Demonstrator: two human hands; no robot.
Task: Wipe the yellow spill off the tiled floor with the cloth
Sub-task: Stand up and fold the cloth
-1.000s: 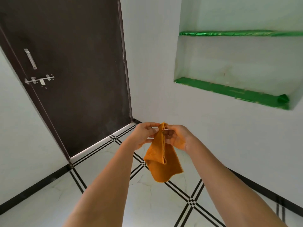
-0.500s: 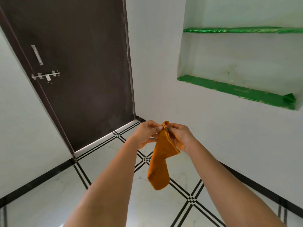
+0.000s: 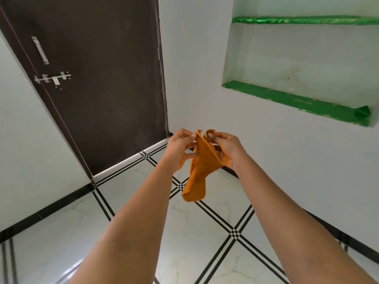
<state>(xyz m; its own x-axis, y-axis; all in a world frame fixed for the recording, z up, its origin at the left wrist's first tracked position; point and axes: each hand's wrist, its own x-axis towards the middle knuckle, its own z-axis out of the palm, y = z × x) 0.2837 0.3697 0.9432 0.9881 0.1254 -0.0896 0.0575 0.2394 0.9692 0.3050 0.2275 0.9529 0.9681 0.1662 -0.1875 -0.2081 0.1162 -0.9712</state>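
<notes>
Head camera, looking forward and down across both bare forearms. Both arms reach out at about chest height, hands close together in mid-frame.

Left hand (image 3: pixel 180 149): thumb and forefinger pinch the upper left corner of the orange cloth (image 3: pixel 200 171); the other fingers curl loosely behind the fabric.

Right hand (image 3: pixel 227 149): thumb and forefinger pinch the upper right corner; the lower fingers hook under a fold of the cloth near the palm.

The two pinched corners sit just beside each other, a narrow gap between them. The cloth hangs down from them in a loose, folded drape, narrowing to a rounded lower end. It is held in the air, well clear of the floor (image 3: pixel 194 238).

Floor: pale glossy tiles with black triple-line borders crossing diagonally, small checkered squares at the crossings. No yellow spill shows on the tiles in view.

Surroundings: dark brown door (image 3: pixel 98 78) at upper left, shut, with a metal handle (image 3: pixel 40 50) and a sliding bolt (image 3: pixel 53 77) below it. White walls meet in a corner just right of the door. A black skirting strip runs along the wall bases. A recessed wall niche (image 3: pixel 297 64) at upper right has two shelves, their front edges lined in shiny green foil.
</notes>
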